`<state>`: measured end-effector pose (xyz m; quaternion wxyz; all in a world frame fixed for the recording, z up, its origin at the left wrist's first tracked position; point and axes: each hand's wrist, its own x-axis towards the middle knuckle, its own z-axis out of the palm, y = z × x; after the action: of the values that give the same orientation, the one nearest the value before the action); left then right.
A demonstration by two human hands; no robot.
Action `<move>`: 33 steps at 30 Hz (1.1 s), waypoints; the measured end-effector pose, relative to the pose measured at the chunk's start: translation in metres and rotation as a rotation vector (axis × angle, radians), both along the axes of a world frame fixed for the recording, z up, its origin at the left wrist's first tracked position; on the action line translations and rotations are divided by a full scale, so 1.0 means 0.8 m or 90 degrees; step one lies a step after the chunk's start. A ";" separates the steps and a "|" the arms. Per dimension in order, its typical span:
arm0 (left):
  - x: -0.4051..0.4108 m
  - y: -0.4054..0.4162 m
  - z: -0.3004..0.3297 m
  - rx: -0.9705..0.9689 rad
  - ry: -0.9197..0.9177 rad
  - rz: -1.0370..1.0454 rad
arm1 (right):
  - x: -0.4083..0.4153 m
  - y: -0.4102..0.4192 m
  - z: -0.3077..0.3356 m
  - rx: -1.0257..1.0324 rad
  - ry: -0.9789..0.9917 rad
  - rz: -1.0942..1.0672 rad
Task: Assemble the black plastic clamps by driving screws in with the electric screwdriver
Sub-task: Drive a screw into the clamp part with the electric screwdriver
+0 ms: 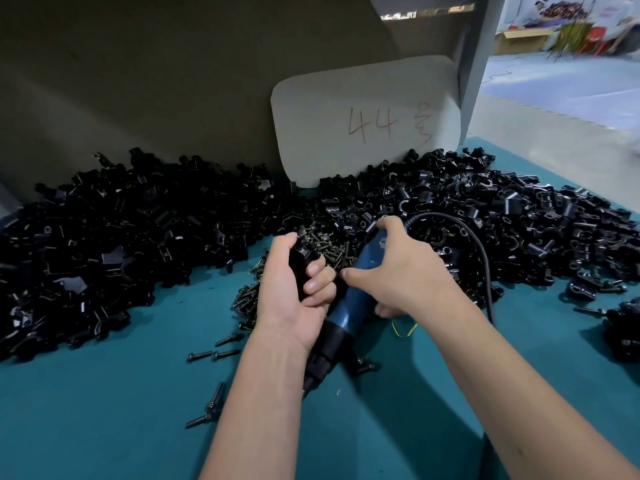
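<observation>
My left hand is closed around a black plastic clamp at the middle of the table. Beside it, my right hand grips the blue electric screwdriver, whose black nose points down and toward me, passing under my left wrist. Its bit is hidden. The black cord loops off behind my right hand. A heap of dark screws lies just beyond my hands, and several loose screws are scattered on the teal mat.
Big piles of black clamp parts lie to the left and to the right on the teal mat. A cardboard sheet marked 44 leans at the back. More parts sit at the right edge. People sit far off at top right.
</observation>
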<state>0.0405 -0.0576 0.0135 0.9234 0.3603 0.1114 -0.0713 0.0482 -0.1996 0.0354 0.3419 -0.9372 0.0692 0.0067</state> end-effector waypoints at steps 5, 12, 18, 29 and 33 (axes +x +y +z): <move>0.002 0.003 -0.001 -0.002 -0.029 0.019 | 0.008 -0.004 -0.003 0.112 -0.093 -0.034; 0.005 0.021 -0.004 -0.003 -0.017 0.032 | 0.019 -0.029 0.026 0.637 -0.223 0.001; 0.007 0.023 -0.008 0.107 -0.040 0.012 | 0.016 -0.045 0.046 1.050 -0.292 -0.048; -0.001 -0.005 -0.011 0.521 -0.131 0.030 | 0.010 -0.050 0.058 1.040 -0.405 -0.176; -0.002 -0.005 -0.010 0.584 -0.172 0.017 | 0.006 -0.045 0.062 1.054 -0.406 -0.160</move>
<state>0.0388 -0.0618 0.0053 0.6759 0.7355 0.0146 0.0447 0.0528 -0.2358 0.0851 0.9098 -0.3329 0.0457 -0.2437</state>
